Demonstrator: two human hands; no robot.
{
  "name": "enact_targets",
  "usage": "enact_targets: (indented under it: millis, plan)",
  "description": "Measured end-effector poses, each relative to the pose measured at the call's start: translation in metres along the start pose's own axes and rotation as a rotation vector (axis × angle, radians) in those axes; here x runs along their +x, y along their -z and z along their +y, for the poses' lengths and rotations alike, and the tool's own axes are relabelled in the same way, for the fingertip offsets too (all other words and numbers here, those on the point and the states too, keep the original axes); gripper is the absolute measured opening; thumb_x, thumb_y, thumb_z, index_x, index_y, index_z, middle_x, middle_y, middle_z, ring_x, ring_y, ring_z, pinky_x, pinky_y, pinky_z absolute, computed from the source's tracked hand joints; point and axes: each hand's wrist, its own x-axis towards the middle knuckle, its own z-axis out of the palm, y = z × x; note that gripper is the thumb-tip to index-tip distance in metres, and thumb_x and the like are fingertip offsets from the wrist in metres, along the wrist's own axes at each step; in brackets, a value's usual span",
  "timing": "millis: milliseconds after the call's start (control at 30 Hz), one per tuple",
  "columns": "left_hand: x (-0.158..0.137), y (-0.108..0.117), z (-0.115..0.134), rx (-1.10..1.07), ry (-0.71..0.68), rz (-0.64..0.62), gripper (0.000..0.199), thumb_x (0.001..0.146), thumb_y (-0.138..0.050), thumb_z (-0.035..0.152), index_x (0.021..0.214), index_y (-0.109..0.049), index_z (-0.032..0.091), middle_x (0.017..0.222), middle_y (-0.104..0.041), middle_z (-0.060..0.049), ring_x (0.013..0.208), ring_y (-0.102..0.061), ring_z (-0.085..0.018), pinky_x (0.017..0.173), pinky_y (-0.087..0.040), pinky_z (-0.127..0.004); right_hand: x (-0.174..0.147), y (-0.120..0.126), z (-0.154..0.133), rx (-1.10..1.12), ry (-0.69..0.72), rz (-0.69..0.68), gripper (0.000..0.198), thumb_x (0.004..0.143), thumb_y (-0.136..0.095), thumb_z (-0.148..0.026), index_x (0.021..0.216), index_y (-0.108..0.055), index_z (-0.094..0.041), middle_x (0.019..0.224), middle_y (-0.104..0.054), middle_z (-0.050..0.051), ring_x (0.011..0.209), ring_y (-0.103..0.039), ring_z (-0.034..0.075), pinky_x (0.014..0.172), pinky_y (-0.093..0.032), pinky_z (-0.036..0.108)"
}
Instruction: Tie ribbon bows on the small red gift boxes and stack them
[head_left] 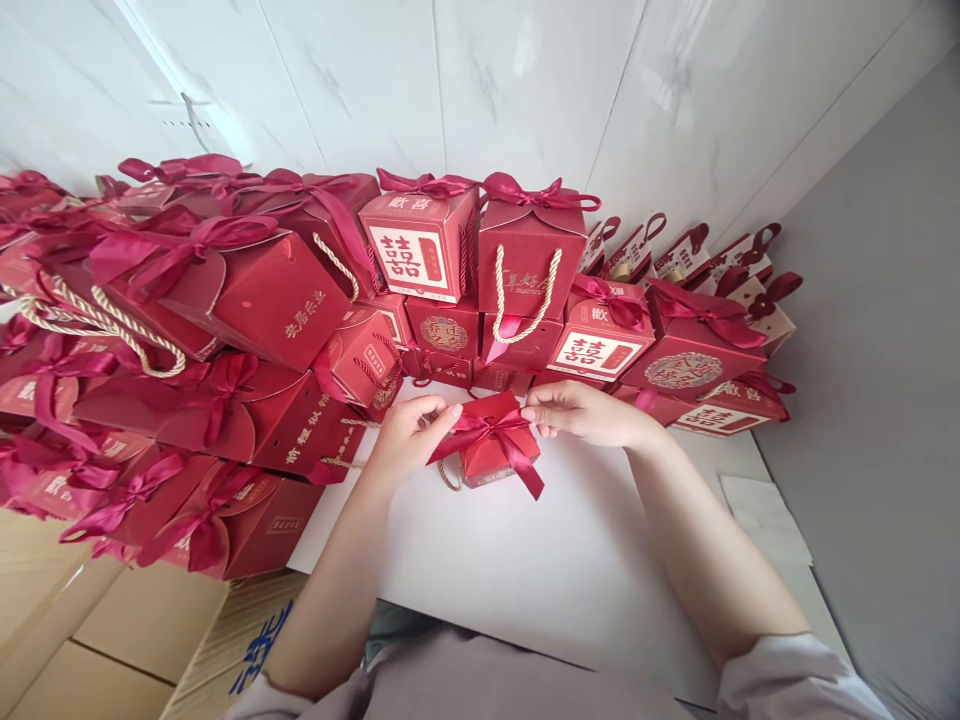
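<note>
Well, a small red gift box [484,455] sits on the white tabletop [540,560], roughly midway between two bare forearms. Across its top lies a crimson ribbon bow [492,427], one tail hanging down over the near right edge. Thumb and finger of the left hand [411,435] are pinched close at the bow's left side; the right hand [576,412] has the right side of it in a similar narrow pinch. A cream cord handle [449,477] loops out by the box's left side. Just behind, finished-looking boxes stand stacked, among them one with a white character panel [412,258] and one with a cream rope handle [528,300]. To the left rises a taller pile of ribboned boxes [262,290], with brown cartons [124,625] below. Pale marbled wall panels [375,80] back everything.
</note>
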Motion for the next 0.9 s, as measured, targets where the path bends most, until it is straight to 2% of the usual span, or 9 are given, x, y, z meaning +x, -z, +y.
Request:
enact_targets:
  millis: [133,267,500,533,600,667,767,833,900]
  plan:
    - [0.013,0.013,0.008,0.058,-0.05,-0.083,0.033,0.086,-0.059,0.042,0.065,-0.053,0.017,0.062,-0.049,0.002,0.059,-0.045,-0.011,0.056,-0.035,-0.024,0.001,-0.001,-0.001,0.048,0.078,0.09,0.037,0.09,-0.056,-0.053,0.077,-0.056,-0.018,0.073,-0.056,0.001,0.07,-0.053,0.014,0.068,-0.043,0.028]
    - [0.026,0.011,-0.004,0.023,-0.105,-0.101,0.034,0.087,-0.057,0.042,0.066,-0.054,0.017,0.062,-0.049,0.002,0.059,-0.046,-0.012,0.055,-0.036,-0.023,0.002,-0.002,-0.003,-0.002,0.133,0.182,0.036,0.092,-0.054,-0.052,0.077,-0.054,-0.019,0.072,-0.055,0.0,0.067,-0.052,0.015,0.067,-0.043,0.029]
    - [0.029,-0.006,-0.034,-0.075,-0.218,0.115,0.038,0.088,-0.057,0.04,0.058,-0.047,0.017,0.062,-0.048,0.001,0.062,-0.045,-0.012,0.06,-0.041,-0.023,-0.002,-0.027,-0.027,-0.524,0.262,0.657,0.02,0.099,-0.045,-0.036,0.093,-0.057,-0.021,0.092,-0.062,0.007,0.085,-0.057,0.022,0.078,-0.042,0.034]
    - [0.029,-0.006,-0.036,-0.078,-0.216,0.126,0.039,0.088,-0.057,0.04,0.058,-0.047,0.017,0.061,-0.048,0.001,0.061,-0.045,-0.012,0.061,-0.042,-0.023,-0.002,-0.034,-0.031,-0.605,0.315,0.637,0.021,0.099,-0.045,-0.035,0.092,-0.058,-0.02,0.094,-0.062,0.009,0.088,-0.057,0.023,0.081,-0.042,0.035]
    - [0.029,-0.005,-0.037,-0.064,-0.218,0.148,0.04,0.089,-0.057,0.039,0.057,-0.046,0.018,0.06,-0.047,0.002,0.06,-0.045,-0.012,0.059,-0.04,-0.023,0.0,-0.05,-0.036,-0.735,0.43,0.479,0.023,0.099,-0.047,-0.034,0.088,-0.061,-0.02,0.105,-0.062,0.01,0.095,-0.056,0.024,0.086,-0.041,0.037]
    - [0.029,-0.002,-0.037,-0.047,-0.224,0.167,0.041,0.089,-0.056,0.04,0.056,-0.045,0.018,0.058,-0.046,0.001,0.058,-0.044,-0.012,0.057,-0.038,-0.024,0.003,-0.062,-0.039,-0.803,0.471,0.349,0.022,0.099,-0.048,-0.033,0.088,-0.062,-0.021,0.109,-0.062,0.009,0.096,-0.056,0.024,0.085,-0.042,0.037]
    - [0.03,0.001,-0.037,-0.035,-0.22,0.185,0.042,0.089,-0.056,0.042,0.055,-0.045,0.018,0.056,-0.046,0.001,0.056,-0.043,-0.012,0.055,-0.036,-0.025,0.003,-0.066,-0.04,-0.803,0.33,0.421,0.024,0.099,-0.044,-0.037,0.089,-0.059,-0.02,0.093,-0.062,0.009,0.082,-0.057,0.022,0.074,-0.043,0.035]
    - [0.031,0.002,-0.037,-0.037,-0.219,0.194,0.042,0.089,-0.055,0.043,0.055,-0.045,0.019,0.056,-0.046,0.001,0.056,-0.043,-0.012,0.055,-0.036,-0.025,-0.001,-0.059,-0.041,-0.763,0.142,0.521,0.031,0.098,-0.044,-0.045,0.088,-0.057,-0.02,0.085,-0.061,0.009,0.074,-0.056,0.021,0.066,-0.04,0.033]
    - [0.032,0.002,-0.039,-0.033,-0.23,0.202,0.042,0.089,-0.055,0.042,0.055,-0.045,0.018,0.056,-0.046,0.001,0.056,-0.044,-0.012,0.057,-0.036,-0.025,-0.007,-0.05,-0.041,-0.753,-0.059,0.49,0.04,0.094,-0.046,-0.056,0.08,-0.057,-0.021,0.079,-0.063,0.008,0.069,-0.057,0.022,0.06,-0.036,0.032]
